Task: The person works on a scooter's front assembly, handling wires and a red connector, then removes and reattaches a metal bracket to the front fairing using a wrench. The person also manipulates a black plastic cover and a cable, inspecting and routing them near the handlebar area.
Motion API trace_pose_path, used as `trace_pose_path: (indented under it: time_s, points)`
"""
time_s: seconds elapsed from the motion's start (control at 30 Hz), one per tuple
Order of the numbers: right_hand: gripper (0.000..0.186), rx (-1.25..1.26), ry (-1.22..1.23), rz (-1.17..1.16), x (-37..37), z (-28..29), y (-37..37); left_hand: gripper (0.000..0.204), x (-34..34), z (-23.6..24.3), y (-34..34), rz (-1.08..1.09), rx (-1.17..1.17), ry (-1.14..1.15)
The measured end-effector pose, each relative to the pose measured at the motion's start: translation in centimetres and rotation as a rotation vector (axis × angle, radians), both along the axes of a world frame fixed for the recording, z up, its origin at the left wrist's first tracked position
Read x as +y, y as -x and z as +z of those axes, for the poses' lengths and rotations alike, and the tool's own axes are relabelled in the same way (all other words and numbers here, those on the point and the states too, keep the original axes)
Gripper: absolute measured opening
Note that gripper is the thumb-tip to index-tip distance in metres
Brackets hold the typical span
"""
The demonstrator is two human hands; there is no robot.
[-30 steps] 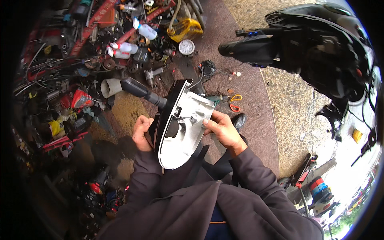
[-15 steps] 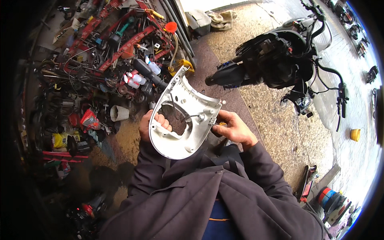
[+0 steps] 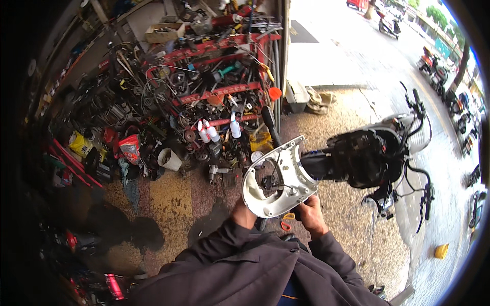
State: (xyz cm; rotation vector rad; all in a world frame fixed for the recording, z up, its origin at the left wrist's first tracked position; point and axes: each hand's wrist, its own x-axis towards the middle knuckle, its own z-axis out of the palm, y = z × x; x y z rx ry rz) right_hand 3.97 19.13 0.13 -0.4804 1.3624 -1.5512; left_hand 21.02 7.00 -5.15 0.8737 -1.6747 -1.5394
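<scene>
I hold a curved vehicle panel, its pale inner face up, with a large opening, bolt posts and a short dark cable. A black mirror on a stalk sticks out beyond its far side. My left hand grips the panel's near left, its fingers hidden behind it. My right hand is closed on the near right edge, thumb and fingers partly under the rim.
A black partly stripped scooter stands right of the panel. A cluttered red rack holds tools and parts, with spray bottles and a white bucket low down. Parked scooters line the street; a yellow container lies right.
The panel has turned from edge-on to inner face up, still held in both hands. My view has tilted up, showing more rack and street, so the hands now appear lower and further right.
</scene>
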Motion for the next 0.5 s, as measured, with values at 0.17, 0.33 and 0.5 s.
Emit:
trace_pose_path:
  time_s: [0.17, 0.33, 0.5]
  points:
    - [0.011, -0.097, 0.048, 0.056, -7.4, 0.3, -4.9, 0.060, -3.4, 1.5, -3.9, -0.363, 0.069, -0.009]
    - [0.023, 0.084, 0.205, 0.185, -16.2, -0.5, -11.3, 0.033, -10.3, 4.1, -7.1, -0.302, 0.420, -0.234]
    - [0.026, 0.114, 0.343, 0.303, -23.2, -0.4, -16.1, 0.026, -16.0, 5.7, -11.8, -0.123, 0.323, -0.205]
